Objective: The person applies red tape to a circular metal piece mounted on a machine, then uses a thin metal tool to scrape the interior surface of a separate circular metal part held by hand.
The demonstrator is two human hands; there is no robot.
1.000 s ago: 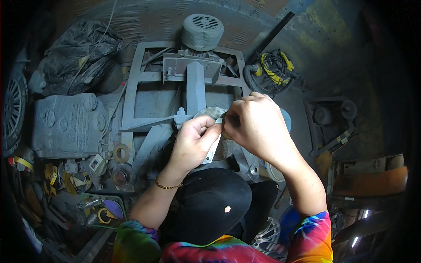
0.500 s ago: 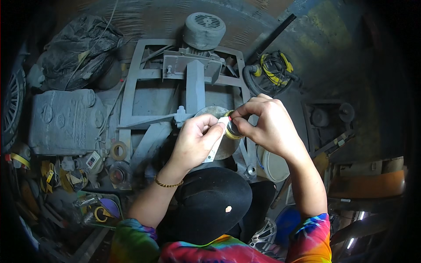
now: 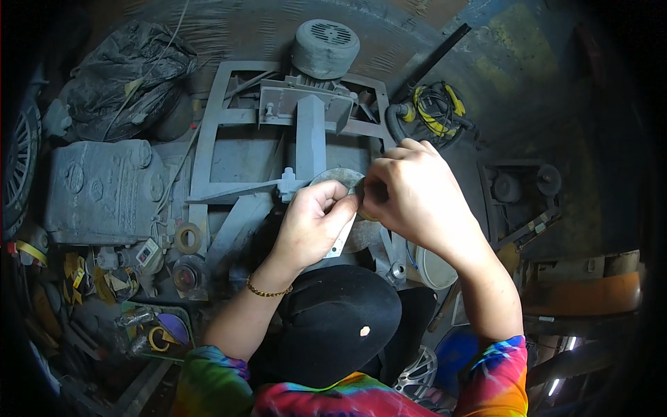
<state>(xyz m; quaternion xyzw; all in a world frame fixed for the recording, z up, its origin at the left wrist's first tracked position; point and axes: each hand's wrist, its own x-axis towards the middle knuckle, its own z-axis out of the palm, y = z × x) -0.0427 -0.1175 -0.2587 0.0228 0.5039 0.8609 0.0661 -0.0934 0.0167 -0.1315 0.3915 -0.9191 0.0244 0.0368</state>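
Note:
My left hand (image 3: 311, 226) is closed, thumb and fingers pinching a narrow white strip (image 3: 340, 240) with small dark spots; the strip hangs down below the thumb. My right hand (image 3: 413, 194) is closed right beside it, its fingertips meeting the left thumb at the strip's upper end. What the right fingers pinch is hidden behind the hand. A bit of a yellow-rimmed round thing (image 3: 368, 211) peeks out under the right fingers. Behind both hands lies a round grey metal disc (image 3: 338, 175) on the machine frame.
A dusty metal frame (image 3: 203, 153) carries an electric motor (image 3: 325, 48) at the far side. To the left are a grey tank (image 3: 108, 194), a tape roll (image 3: 187, 238) and cluttered small parts. A white bucket (image 3: 436, 267) and a coiled yellow-black hose (image 3: 438, 111) are on the right.
My right hand has turned inward and moved slightly left over the strip's upper end, covering most of the yellow-rimmed round thing. The left hand has barely moved.

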